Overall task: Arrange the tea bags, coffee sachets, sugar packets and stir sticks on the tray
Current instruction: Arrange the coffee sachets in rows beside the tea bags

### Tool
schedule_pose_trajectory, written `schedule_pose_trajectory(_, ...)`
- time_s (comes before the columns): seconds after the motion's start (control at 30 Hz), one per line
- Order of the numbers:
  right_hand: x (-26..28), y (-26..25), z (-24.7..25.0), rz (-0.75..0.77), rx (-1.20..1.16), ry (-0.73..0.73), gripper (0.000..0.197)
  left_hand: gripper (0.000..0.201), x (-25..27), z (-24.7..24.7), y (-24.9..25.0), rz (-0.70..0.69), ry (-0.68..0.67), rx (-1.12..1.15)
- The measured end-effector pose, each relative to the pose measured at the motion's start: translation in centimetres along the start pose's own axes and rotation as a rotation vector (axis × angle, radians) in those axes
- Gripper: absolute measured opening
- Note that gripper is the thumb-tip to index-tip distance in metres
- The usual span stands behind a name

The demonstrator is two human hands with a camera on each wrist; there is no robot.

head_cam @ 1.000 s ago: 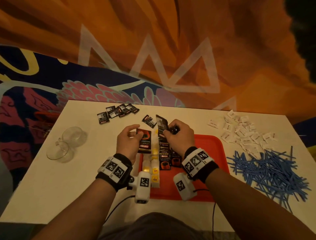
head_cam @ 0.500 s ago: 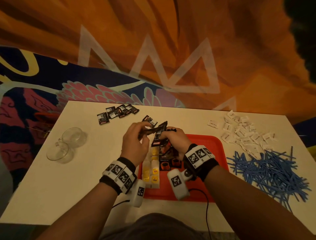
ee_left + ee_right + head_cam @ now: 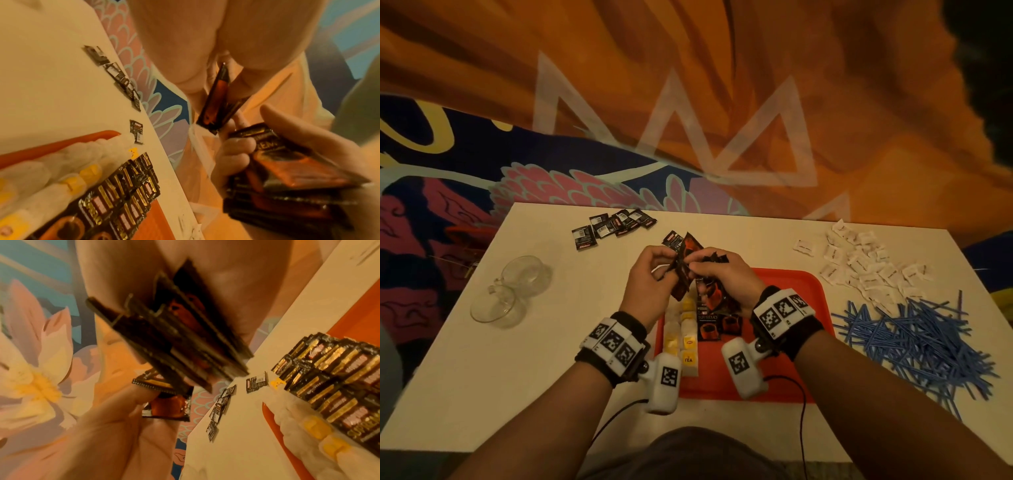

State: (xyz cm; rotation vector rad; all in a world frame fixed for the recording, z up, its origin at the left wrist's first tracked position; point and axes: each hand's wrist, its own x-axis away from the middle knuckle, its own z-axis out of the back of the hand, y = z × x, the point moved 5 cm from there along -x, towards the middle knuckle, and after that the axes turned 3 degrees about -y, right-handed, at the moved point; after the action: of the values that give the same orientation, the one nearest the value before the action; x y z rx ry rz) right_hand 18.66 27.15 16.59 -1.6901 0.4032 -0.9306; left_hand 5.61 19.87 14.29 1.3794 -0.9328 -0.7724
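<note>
Both hands are raised over the far edge of the red tray (image 3: pixel 799 337). My left hand (image 3: pixel 652 275) pinches one black-and-orange coffee sachet (image 3: pixel 219 101). A stack of several coffee sachets (image 3: pixel 179 344) sits in the grip of my right hand (image 3: pixel 726 275), and the two hands meet. On the tray lie rows of tea bags (image 3: pixel 686 339) with yellow tags and, right of them, overlapping coffee sachets (image 3: pixel 714 323). More coffee sachets (image 3: pixel 613 226) lie on the table at the far left. White sugar packets (image 3: pixel 859 267) and blue stir sticks (image 3: pixel 914 342) lie in heaps on the right.
Two clear glass cups (image 3: pixel 512 289) lie on the white table (image 3: pixel 482 377) at the left. One loose sachet (image 3: pixel 671 238) lies just beyond the hands. A cable (image 3: pixel 803 428) runs from the right wrist camera off the near table edge.
Both hands have lifted off the tray and come together. The left hand has raised its sachet from the tray's left side to the right hand's stack.
</note>
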Motion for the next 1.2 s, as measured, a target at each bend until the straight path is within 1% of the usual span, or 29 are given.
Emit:
schedule_pose_trajectory(0.1,-0.1,-0.4,0.1,0.046,0.209,0.043,0.020,0.028,0.4,-0.5,-0.1,0.114,-0.053,0.254)
schedule_pose_trajectory(0.13,-0.1,-0.5,-0.1,0.056,0.251,0.041,0.024,0.023,0.4,-0.5,-0.3,0.139,-0.054,0.300)
schedule_pose_trajectory(0.17,0.0,-0.6,-0.3,0.058,0.283,0.033,0.027,0.020,0.3,-0.4,-0.4,0.152,-0.047,0.294)
schedule_pose_trajectory(0.2,0.0,-0.6,-0.3,0.054,0.318,0.023,0.029,0.022,0.2,-0.2,-0.6,0.158,-0.039,0.246)
schedule_pose_trajectory(0.27,0.1,-0.7,-0.2,0.057,0.430,0.015,0.030,0.027,-0.1,0.3,-0.9,0.153,-0.012,0.065)
schedule_pose_trajectory(0.3,0.1,-1.0,0.0,0.096,0.520,0.034,0.028,0.029,-0.2,0.6,-0.8,0.144,0.002,-0.036)
schedule_pose_trajectory(0.37,0.0,-2.4,0.8,0.241,0.734,0.122,0.022,0.029,-0.2,1.1,-0.4,0.115,-0.010,-0.219)
schedule_pose_trajectory(0.4,-0.2,-3.2,1.1,0.303,0.849,0.149,0.020,0.027,-0.3,1.2,-0.2,0.105,-0.042,-0.291)
schedule_pose_trajectory(0.43,-0.3,-3.7,1.2,0.331,0.961,0.141,0.020,0.025,-0.3,1.2,0.0,0.099,-0.090,-0.348)
schedule_pose_trajectory(0.47,-0.5,-4.0,1.2,0.328,1.067,0.100,0.024,0.022,-0.2,1.1,0.2,0.092,-0.145,-0.396)
schedule_pose_trajectory(0.53,-0.9,-4.1,0.9,0.262,1.241,-0.007,0.030,0.018,-0.1,0.6,0.6,0.072,-0.240,-0.466)
schedule_pose_trajectory(0.6,-1.1,-4.0,0.9,0.197,1.302,-0.074,0.026,0.015,-0.1,0.4,0.8,0.060,-0.281,-0.465)
schedule_pose_trajectory(0.67,-1.2,-3.7,1.3,0.160,1.213,-0.106,0.024,0.013,-0.1,0.7,0.7,0.100,-0.262,-0.352)
schedule_pose_trajectory(0.73,-1.0,-3.4,1.9,0.171,1.040,-0.059,0.023,0.011,-0.2,1.4,0.5,0.152,-0.210,-0.232)
schedule_pose_trajectory(0.8,-0.7,-2.8,2.8,0.208,0.822,0.086,0.023,0.009,-0.4,2.0,0.5,0.188,-0.168,-0.129)
schedule_pose_trajectory(0.9,-0.3,-1.2,4.7,0.230,0.499,0.379,0.027,0.009,-0.8,2.8,0.6,0.238,-0.102,0.063)
schedule_pose_trajectory(0.93,-0.1,-0.8,5.1,0.233,0.413,0.450,0.028,0.011,-1.0,2.9,0.7,0.244,-0.081,0.110)
schedule_pose_trajectory(1.0,0.2,-0.1,5.4,0.236,0.302,0.528,0.027,0.011,-1.2,2.8,0.9,0.252,-0.061,0.168)
schedule_pose_trajectory(1.07,0.4,0.3,4.8,0.211,0.208,0.513,0.024,0.009,-1.2,2.1,1.1,0.266,-0.046,0.213)
schedule_pose_trajectory(1.13,0.5,0.6,3.6,0.164,0.055,0.399,0.022,0.008,-1.3,1.1,1.3,0.266,-0.049,0.211)
schedule_pose_trajectory(1.2,0.3,0.9,2.5,0.135,-0.087,0.271,0.018,0.009,-1.4,0.3,1.5,0.241,-0.073,0.140)
